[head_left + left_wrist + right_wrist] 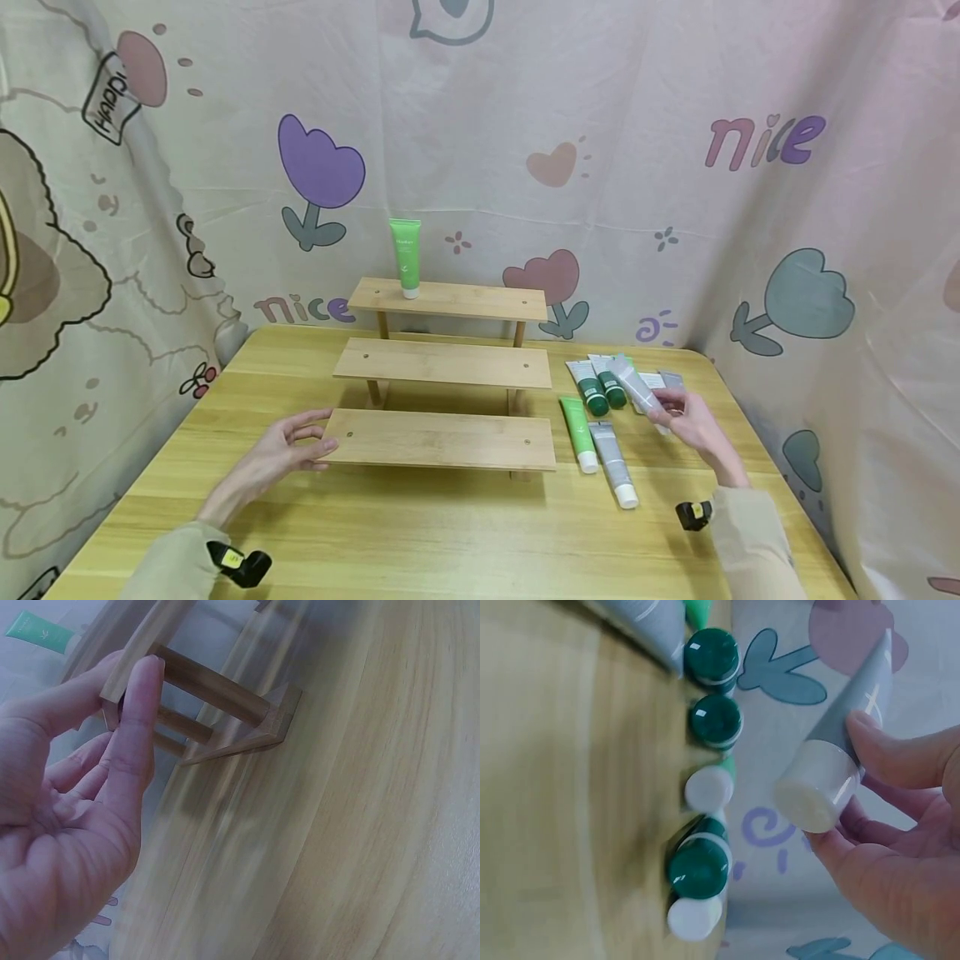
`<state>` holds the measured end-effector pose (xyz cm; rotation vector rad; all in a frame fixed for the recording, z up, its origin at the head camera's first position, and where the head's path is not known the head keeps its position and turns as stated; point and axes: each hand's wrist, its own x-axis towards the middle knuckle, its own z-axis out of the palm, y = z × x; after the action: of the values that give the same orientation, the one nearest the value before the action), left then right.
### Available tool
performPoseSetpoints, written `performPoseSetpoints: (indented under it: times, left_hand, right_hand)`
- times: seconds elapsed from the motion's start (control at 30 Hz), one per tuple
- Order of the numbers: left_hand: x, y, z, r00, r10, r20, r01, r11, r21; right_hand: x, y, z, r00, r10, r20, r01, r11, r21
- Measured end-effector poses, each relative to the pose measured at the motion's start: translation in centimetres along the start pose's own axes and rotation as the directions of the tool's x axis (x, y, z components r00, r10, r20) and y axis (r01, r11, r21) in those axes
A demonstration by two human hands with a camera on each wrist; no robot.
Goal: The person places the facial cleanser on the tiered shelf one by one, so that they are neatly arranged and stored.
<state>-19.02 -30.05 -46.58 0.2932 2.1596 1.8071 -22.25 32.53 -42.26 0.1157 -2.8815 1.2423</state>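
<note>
My left hand (281,450) grips the left end of the lowest board of a three-tier wooden display rack (442,439). In the left wrist view, that hand's thumb and fingers close round the board's end (124,671). Over the tubes on the right, my right hand (693,425) holds a grey squeeze tube (633,383) near its cap. The right wrist view shows its white cap (817,786) tilted downward, above the table. A light green tube (407,254) stands cap-down on the left part of the top board.
Beside the rack lie a light green tube (576,425) and a grey tube (611,458). Behind them are white tubes with dark green ends (587,385) and several others, partly hidden by the right hand and its tube. A printed curtain (465,125) hangs behind the wooden table (420,533).
</note>
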Motion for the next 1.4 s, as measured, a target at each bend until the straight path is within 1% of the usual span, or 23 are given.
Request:
performPoseSetpoints:
  times: [0.23, 0.4, 0.53, 0.63, 0.87, 1.13, 1.4]
  left_hand:
    - [0.0, 0.1, 0.1, 1.0, 0.003, 0.001, -0.003, 1.0, -0.019]
    - [0.0, 0.2, 0.2, 1.0, 0.004, 0.005, -0.004, 1.0, -0.022]
    - [0.0, 0.1, 0.2, 1.0, 0.002, 0.004, -0.002, 1.0, -0.021]
    - [0.0, 0.1, 0.2, 1.0, 0.007, 0.005, -0.007, 1.0, -0.022]
    - [-0.1, 0.0, 0.1, 1.0, -0.016, -0.013, 0.016, 1.0, 0.0]
    - [0.0, -0.1, 0.0, 1.0, -0.019, -0.011, 0.019, 1.0, -0.01]
    - [0.0, 0.0, -0.1, 1.0, 0.012, 0.012, -0.012, 0.999, -0.036]
  right_hand:
    - [1.3, -1.8, 0.5, 0.994, -0.071, -0.079, 0.074, 0.997, 0.038]
    - [2.2, -3.4, 0.6, 0.984, -0.112, -0.136, 0.117, 0.993, 0.032]
    - [2.8, -4.5, 0.8, 0.976, -0.139, -0.171, 0.149, 0.987, 0.052]
    - [3.2, -5.2, 0.8, 0.974, -0.131, -0.186, 0.148, 0.986, 0.081]
    - [4.1, -7.0, 0.7, 0.971, -0.107, -0.214, 0.137, 0.982, 0.129]
    - [5.3, -9.3, 0.7, 0.975, -0.087, -0.204, 0.132, 0.967, 0.22]
    - [6.5, -11.7, 0.9, 0.976, -0.074, -0.204, 0.132, 0.948, 0.29]
